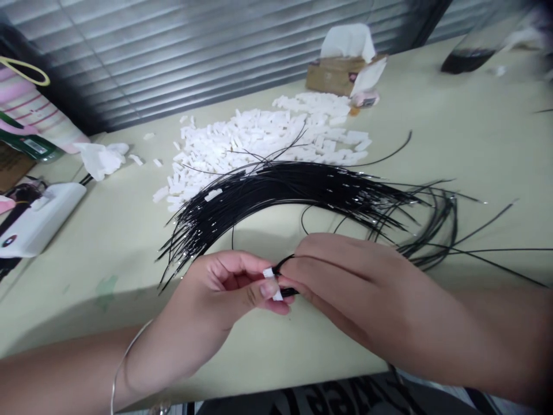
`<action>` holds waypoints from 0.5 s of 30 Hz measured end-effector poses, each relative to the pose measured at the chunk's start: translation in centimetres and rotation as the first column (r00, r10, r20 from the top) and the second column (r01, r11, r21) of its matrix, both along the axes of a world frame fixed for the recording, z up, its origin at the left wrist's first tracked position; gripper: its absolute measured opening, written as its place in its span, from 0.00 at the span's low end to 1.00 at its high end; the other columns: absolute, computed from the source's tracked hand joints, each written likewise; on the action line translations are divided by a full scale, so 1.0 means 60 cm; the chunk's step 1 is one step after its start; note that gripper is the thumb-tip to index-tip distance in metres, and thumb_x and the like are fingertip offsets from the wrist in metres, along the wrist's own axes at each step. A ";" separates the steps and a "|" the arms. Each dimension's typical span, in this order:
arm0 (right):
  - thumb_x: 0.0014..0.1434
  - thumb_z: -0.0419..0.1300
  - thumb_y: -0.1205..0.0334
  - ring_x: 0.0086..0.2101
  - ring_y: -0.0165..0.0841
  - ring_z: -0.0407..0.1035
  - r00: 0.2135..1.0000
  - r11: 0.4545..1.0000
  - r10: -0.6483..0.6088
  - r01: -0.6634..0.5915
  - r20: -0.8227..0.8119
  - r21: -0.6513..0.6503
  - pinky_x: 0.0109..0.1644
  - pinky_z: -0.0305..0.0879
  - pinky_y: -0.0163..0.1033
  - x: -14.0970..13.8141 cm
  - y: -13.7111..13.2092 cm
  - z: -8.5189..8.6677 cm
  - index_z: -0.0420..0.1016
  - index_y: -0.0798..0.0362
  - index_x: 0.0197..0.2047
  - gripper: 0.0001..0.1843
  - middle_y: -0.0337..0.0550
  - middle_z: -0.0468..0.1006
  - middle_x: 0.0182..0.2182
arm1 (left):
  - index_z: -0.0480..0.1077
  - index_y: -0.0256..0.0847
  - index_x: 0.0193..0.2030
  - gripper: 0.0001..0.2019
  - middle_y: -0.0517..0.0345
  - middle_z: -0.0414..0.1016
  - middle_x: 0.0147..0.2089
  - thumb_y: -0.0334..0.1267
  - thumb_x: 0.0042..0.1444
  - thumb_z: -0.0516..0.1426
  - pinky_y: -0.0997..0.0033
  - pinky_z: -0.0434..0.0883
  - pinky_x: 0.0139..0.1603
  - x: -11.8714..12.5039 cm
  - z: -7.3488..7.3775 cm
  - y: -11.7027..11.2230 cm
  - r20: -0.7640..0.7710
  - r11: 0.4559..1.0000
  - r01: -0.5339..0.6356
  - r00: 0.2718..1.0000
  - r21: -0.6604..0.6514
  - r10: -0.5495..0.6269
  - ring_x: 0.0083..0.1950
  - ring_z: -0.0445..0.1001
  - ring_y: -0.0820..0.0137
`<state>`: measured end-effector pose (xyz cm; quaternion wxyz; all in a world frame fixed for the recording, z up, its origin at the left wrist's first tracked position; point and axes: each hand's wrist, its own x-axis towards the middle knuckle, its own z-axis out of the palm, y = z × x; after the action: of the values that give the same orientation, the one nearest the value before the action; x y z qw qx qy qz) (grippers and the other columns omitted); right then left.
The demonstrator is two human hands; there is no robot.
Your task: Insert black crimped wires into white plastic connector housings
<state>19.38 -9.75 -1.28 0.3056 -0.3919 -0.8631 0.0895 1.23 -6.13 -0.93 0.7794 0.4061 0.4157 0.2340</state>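
My left hand [233,288] pinches a small white plastic connector housing [271,283] between thumb and fingers. Black wires [288,291] run out of the housing's right side toward my right hand [345,276]. The fingers of that hand are pressed together at the wires, close against the housing; their tips are partly hidden. Just beyond both hands lies a thick curved bundle of black wires [294,184] with shiny metal ends. Behind it spreads a pile of white connector housings [242,138].
Loose black wires [432,230] trail to the right. A tissue box [332,75] stands at the back near the blinds [194,52]. A cup of dark liquid [469,57] is at the back right. A white device [43,219], a crumpled tissue [103,158] and a striped pink bottle [38,109] are on the left.
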 end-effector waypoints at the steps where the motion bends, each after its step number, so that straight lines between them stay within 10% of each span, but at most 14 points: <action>1: 0.60 0.47 0.75 0.23 0.27 0.55 1.000 1.000 0.005 -0.005 0.004 0.009 0.25 0.52 0.33 -0.001 0.000 0.000 0.67 0.55 0.26 0.14 0.38 0.65 0.22 | 0.75 0.37 0.30 0.05 0.62 0.79 0.26 0.32 0.46 0.66 0.79 0.73 0.35 0.001 0.000 -0.001 -0.014 1.000 -0.002 1.000 0.006 0.002 0.28 0.77 0.76; 10: 0.64 0.48 0.67 0.28 0.30 0.63 0.999 0.997 -0.017 0.013 0.046 0.075 0.33 0.60 0.35 0.017 0.010 0.019 0.70 0.57 0.29 0.14 0.41 0.69 0.26 | 0.76 0.41 0.32 0.03 0.60 0.80 0.30 0.30 0.50 0.63 0.78 0.74 0.36 -0.006 0.008 0.009 -0.109 0.955 0.053 0.994 0.291 -0.022 0.32 0.78 0.74; 15: 0.62 0.53 0.58 0.44 0.32 0.65 0.996 0.978 -0.077 0.068 0.043 0.196 0.49 0.60 0.38 0.040 0.015 0.019 0.68 0.52 0.42 0.08 0.42 0.72 0.42 | 0.77 0.42 0.31 0.11 0.56 0.80 0.34 0.21 0.48 0.61 0.73 0.77 0.41 -0.020 0.035 0.023 -0.255 0.473 0.234 0.967 0.849 -0.021 0.38 0.79 0.69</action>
<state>21.78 -8.83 -0.13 0.3237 -0.3935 -0.8603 -0.0162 0.00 -4.76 1.18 0.4319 0.7973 0.2865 0.3094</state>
